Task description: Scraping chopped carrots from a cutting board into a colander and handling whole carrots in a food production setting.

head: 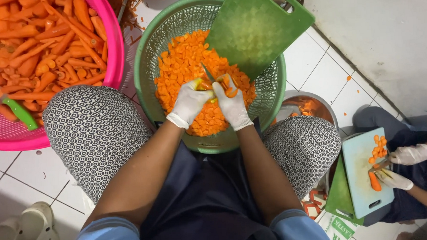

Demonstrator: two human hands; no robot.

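Knees (96, 134) sit near, each side of the basket (146, 75). Left hand (189, 103) wraps a knife (207, 72); right hand (232, 105) pinches carrot bits (230, 85). Best to keep fingertips back from the blade and slice over the far orange pile (182, 59).

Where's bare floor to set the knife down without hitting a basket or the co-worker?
Bare tile lies right of the green basket, bordered by the grey wall and the metal bowl. More tile lies below the pink basket, beside the shoe. Between the baskets, carrot peelings crowd it.
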